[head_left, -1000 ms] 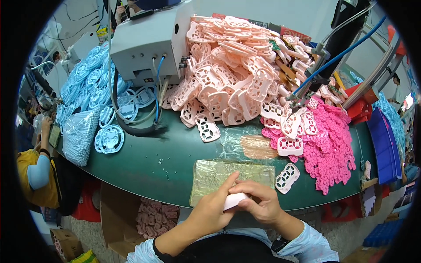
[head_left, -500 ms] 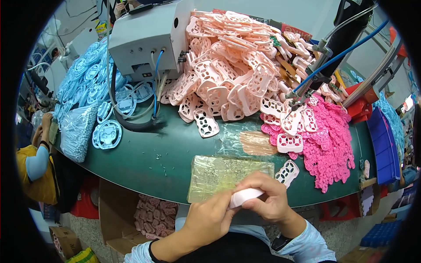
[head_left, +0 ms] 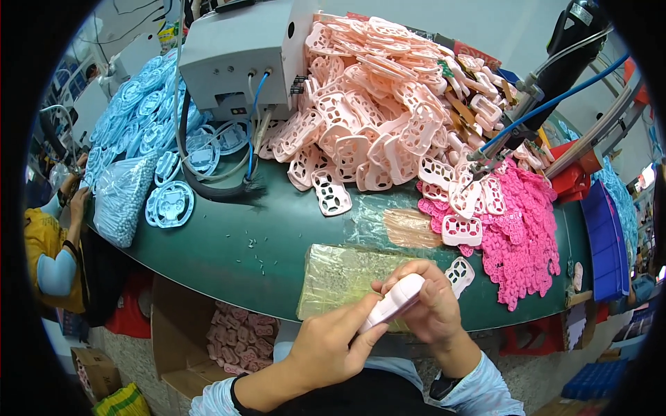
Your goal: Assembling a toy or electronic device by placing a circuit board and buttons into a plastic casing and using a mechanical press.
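Observation:
A pale pink plastic casing (head_left: 394, 302) is held on edge between my two hands, slanting up to the right. My left hand (head_left: 336, 340) pinches its lower end, with the thumb along the near side. Curled round its upper end are the fingers of my right hand (head_left: 438, 312); the fingertips behind the casing are partly hidden. Under the hands lies a block wrapped in yellowish clear film (head_left: 340, 274). Just beyond my right hand, a loose pale pink cut-out shell (head_left: 459, 276) rests on the green table (head_left: 201, 260).
A pile of pale pink shells (head_left: 374, 104) backs the table, with pink parts (head_left: 517, 236) at right. A hanging screwdriver (head_left: 576, 41) and grey machine box (head_left: 239, 59) flank it. Blue parts (head_left: 149, 104) lie left, near another person's arm (head_left: 59, 270). Below stands a carton (head_left: 173, 326).
The casing has turned from nearly level to steeply slanted, showing more of its side. My right hand has opened up slightly and rolled. The whole view has shifted a little.

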The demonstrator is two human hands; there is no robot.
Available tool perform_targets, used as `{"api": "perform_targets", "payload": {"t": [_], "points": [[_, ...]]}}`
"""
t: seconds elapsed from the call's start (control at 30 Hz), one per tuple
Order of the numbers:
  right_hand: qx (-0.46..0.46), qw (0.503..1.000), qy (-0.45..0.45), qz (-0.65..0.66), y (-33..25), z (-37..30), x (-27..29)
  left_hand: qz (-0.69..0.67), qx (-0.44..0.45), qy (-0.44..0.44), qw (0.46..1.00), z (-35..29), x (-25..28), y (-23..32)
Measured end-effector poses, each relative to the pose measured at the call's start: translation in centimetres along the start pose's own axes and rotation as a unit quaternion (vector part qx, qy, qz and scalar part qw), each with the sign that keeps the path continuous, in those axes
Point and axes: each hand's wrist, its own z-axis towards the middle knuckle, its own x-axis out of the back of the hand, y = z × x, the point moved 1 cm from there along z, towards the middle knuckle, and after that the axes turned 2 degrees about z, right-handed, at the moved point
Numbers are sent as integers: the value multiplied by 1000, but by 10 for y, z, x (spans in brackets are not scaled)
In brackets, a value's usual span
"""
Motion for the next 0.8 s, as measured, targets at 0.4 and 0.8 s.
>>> {"api": "perform_targets", "payload": {"t": [0.4, 0.8], "points": [[85, 881, -120, -449, -40, 2, -3, -482, 232, -197, 821, 7, 17, -38], [-39, 895, -36, -443, -29, -7, -3, -155, 100, -72, 980, 8, 13, -35]]}}
